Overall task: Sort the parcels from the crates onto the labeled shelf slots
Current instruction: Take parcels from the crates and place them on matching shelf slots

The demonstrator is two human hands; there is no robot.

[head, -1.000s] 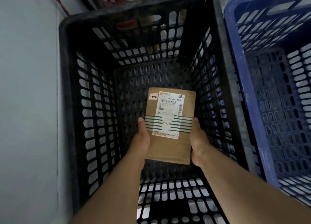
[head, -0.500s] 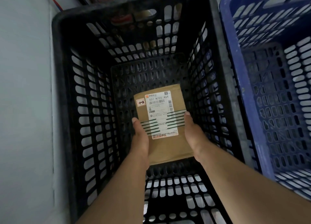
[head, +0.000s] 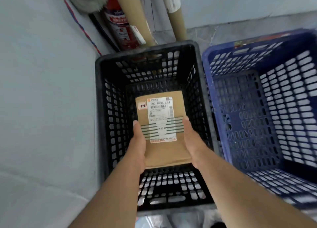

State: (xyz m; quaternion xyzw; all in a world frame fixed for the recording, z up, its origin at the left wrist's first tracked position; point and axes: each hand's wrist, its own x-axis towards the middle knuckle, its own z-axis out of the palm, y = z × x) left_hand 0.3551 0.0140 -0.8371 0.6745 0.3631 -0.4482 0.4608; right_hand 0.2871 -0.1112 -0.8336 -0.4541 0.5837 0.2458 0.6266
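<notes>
Brown cardboard between two bare hands. Holds the parcel [head: 164, 153] face up within the outline of the black crate [head: 101, 107]; cannot tell how far above the slatted floor. Grasps it from both long sides: left hand [head: 139, 145] along the left edge, right hand [head: 192, 142] along the right edge, both on the nearer half of its length. Lays each thumb flat on the top face: left thumb [head: 136, 125] pointing away from the body just beside the white shipping label [head: 161, 119], right thumb [head: 187, 121] at the label's right margin. Tucks the remaining fingers under the parcel, out of sight. Reaches in with both forearms bare and extended, converging from the lower corners of the view, wrists roughly straight, palms turned inward against the cardboard sides. Carries the parcel slightly skewed, far end turned a little to the right. Reads "507 N705" on the label, and "1-2" on a small sticker [head: 142, 105] at the far left corner of the top face. To the right, just beside the black crate, a blue crate [head: 207, 83], rims close together. Behind the black crate, in the grey wall corner, a red fire extinguisher [head: 120, 27] and two cardboard tubes [head: 133, 13] leaning upright.
</notes>
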